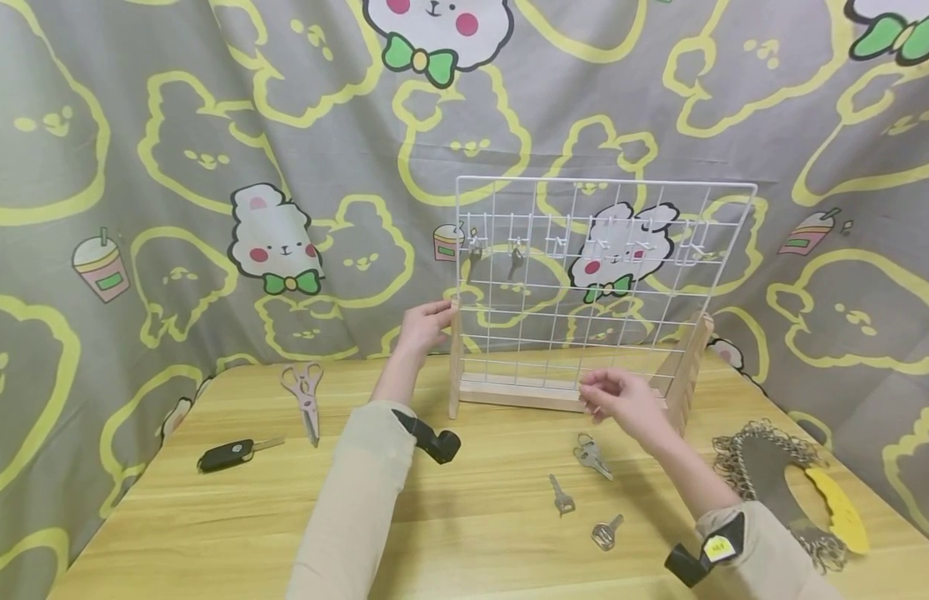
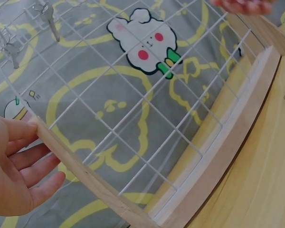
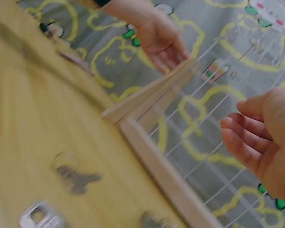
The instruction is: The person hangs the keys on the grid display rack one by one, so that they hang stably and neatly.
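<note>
A white wire grid [image 1: 542,312] stands in a wooden stand [image 1: 509,393]. The fingers of my left hand [image 1: 427,327] touch the top of its left post [image 2: 85,175]. In front of the grid's lower part, my right hand [image 1: 617,398] hovers with loosely bent fingers and holds nothing. Two keys hang from hooks at the grid's upper left, an outer key [image 1: 475,262] and an inner key [image 1: 516,262]. Below my right hand on the table lie keys on a ring [image 1: 593,457], a single key [image 1: 562,496] and another key [image 1: 606,532].
On the table's left lie a black car key [image 1: 227,455] and pink scissors [image 1: 308,400]. A grey and yellow curved thing with metal rings [image 1: 779,475] lies at the right. Several white hooks [image 1: 601,244] line the grid. A patterned curtain [image 1: 344,150] hangs behind.
</note>
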Motion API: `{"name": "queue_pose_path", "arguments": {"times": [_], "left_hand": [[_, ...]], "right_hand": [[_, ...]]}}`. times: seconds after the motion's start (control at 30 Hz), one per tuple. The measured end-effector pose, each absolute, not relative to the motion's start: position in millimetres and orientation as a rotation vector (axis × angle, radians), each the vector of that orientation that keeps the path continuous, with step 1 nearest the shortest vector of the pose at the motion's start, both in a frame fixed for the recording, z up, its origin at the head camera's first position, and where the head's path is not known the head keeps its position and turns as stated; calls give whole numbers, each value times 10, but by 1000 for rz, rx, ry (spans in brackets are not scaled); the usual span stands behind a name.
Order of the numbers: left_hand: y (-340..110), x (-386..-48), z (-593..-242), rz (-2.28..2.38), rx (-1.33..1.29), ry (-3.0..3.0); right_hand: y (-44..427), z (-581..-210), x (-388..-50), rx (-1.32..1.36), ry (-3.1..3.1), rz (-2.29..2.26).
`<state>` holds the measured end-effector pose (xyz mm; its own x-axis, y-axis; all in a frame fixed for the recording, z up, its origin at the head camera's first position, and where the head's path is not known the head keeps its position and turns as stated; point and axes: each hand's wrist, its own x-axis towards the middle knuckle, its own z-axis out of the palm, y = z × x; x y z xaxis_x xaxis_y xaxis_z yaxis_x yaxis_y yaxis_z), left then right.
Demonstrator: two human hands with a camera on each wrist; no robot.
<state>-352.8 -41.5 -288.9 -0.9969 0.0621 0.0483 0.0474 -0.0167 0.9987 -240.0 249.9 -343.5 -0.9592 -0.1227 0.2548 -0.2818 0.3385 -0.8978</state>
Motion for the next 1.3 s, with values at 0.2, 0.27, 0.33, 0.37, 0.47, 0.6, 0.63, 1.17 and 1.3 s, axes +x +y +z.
{"name": "queue_pose_path", "arguments": {"times": [0.2,0.27,0.33,0.37,0.47,0.6,0.63,1.17,1.3], "left_hand": [[-410,-3524,-2884,2229,127,2199],[-410,-3525,-2881,2227,123,2200],[-411,-3527,-2880,2226,116,2200],[-412,-3529,-2879,2225,112,2200],[-413,-3533,-2878,2225,106,2200],[-414,-3526,-2875,2216,110,2212],[-415,-3522,-2875,2214,111,2214],[-409,-3540,-2911,2223,112,2193],[-411,-3538,-2906,2231,118,2191]], "right_hand": [[2563,-3718,-2287,536,-2614,1724],[2566,-3788,-2238,609,-2673,1730],[2562,-3850,-2198,721,-2710,1735],[2556,-3881,-2183,777,-2724,1739],[2536,-3966,-2156,978,-2744,1784],[2502,-4061,-2143,1197,-2758,1775],[2492,-4078,-2138,1227,-2759,1750],[2420,-4053,-2099,1225,-2803,1547],[2465,-3974,-2139,1120,-2822,1624]]}}
